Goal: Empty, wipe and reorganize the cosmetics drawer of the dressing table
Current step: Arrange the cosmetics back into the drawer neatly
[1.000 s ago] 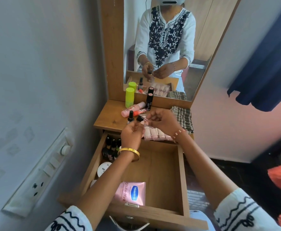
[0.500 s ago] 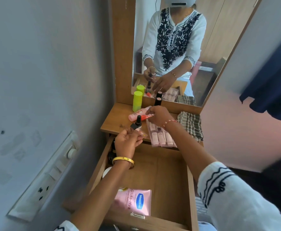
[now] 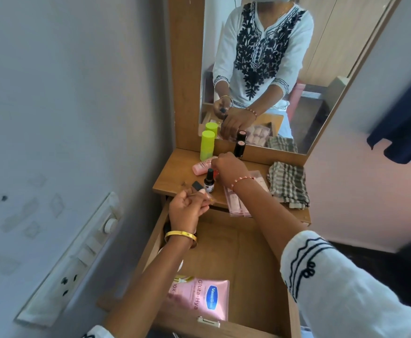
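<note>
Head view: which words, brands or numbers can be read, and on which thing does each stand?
"Vaseline": blue oval on the pink flat pouch in the open wooden drawer.
"Gluta-Hya": same pouch.
"10X": same pouch, partly hidden by the left arm.
Print on the pink lying tube and small black-capped bottle: too small to read.

Both forearms extend forward from white sleeves with dark embroidery. Left hand (image 3: 187, 211): raised, palm turned toward the person, fingers curled in a pinch around a small dark-capped item; 1 gold bangle at the wrist. Right hand (image 3: 229, 168): reached farther forward, knuckles up, fingers curled downward; 1 beaded bracelet at the wrist.
</note>
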`<state>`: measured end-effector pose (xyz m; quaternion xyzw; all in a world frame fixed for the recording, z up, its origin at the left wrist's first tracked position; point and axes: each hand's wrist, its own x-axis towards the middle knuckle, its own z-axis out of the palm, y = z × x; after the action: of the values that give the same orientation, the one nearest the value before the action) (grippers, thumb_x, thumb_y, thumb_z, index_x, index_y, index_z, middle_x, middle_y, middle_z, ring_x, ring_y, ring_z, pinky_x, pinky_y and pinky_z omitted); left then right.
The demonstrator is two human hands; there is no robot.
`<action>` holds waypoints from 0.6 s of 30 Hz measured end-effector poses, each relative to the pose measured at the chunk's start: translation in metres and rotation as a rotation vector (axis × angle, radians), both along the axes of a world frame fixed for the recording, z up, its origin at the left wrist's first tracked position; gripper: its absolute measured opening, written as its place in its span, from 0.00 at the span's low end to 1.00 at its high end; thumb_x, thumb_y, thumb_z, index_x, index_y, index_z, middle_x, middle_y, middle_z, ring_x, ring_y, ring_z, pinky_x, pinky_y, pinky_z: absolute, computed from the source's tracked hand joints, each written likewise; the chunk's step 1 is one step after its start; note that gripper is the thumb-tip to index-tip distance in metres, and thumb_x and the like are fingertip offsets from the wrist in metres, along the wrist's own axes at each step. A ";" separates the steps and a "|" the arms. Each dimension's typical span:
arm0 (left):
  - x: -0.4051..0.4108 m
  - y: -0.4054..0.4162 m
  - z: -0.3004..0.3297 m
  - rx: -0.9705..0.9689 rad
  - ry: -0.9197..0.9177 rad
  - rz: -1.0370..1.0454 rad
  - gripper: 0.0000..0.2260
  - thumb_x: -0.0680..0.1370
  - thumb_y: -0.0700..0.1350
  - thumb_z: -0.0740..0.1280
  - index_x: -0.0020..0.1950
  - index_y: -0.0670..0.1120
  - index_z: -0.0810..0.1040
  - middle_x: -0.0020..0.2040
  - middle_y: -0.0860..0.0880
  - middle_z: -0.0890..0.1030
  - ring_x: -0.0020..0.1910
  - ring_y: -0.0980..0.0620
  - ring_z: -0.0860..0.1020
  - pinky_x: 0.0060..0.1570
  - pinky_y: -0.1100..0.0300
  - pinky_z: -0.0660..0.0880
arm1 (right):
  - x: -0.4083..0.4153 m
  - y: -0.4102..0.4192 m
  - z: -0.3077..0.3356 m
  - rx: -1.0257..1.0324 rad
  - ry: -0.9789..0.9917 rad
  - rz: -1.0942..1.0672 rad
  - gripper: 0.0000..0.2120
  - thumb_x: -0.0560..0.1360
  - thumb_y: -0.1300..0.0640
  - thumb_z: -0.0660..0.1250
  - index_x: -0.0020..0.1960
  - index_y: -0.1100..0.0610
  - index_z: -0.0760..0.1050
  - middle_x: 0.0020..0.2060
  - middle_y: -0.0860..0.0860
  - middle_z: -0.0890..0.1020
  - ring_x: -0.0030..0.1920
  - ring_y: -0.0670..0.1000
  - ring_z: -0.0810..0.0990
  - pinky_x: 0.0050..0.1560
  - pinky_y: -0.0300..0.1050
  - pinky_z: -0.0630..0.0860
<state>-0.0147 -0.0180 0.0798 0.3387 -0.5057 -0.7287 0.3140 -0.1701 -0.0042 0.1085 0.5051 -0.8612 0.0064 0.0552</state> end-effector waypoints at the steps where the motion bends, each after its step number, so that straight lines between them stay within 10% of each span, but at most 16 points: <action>1: 0.000 0.001 0.000 0.005 -0.002 -0.003 0.10 0.77 0.37 0.63 0.55 0.34 0.73 0.47 0.38 0.81 0.45 0.44 0.81 0.43 0.61 0.79 | 0.000 0.000 -0.001 -0.004 0.007 0.004 0.13 0.77 0.64 0.59 0.60 0.61 0.73 0.56 0.59 0.75 0.60 0.58 0.70 0.57 0.51 0.73; 10: 0.002 0.006 -0.003 0.019 0.005 -0.041 0.02 0.76 0.36 0.63 0.49 0.39 0.73 0.40 0.43 0.82 0.38 0.51 0.82 0.42 0.60 0.79 | -0.008 0.006 0.005 -0.104 0.033 0.110 0.11 0.77 0.60 0.58 0.57 0.64 0.72 0.55 0.60 0.76 0.56 0.57 0.71 0.54 0.45 0.64; 18: 0.008 0.015 -0.001 -0.001 0.045 -0.051 0.06 0.76 0.36 0.63 0.41 0.44 0.75 0.31 0.49 0.80 0.33 0.55 0.80 0.38 0.62 0.79 | 0.016 0.048 0.016 -1.073 -0.705 -0.260 0.03 0.70 0.62 0.71 0.42 0.57 0.77 0.33 0.50 0.78 0.32 0.42 0.74 0.32 0.33 0.72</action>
<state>-0.0063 -0.0032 0.0789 0.3093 -0.5072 -0.7437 0.3067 -0.1537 0.0439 0.1240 0.2669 -0.7591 0.5936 0.0142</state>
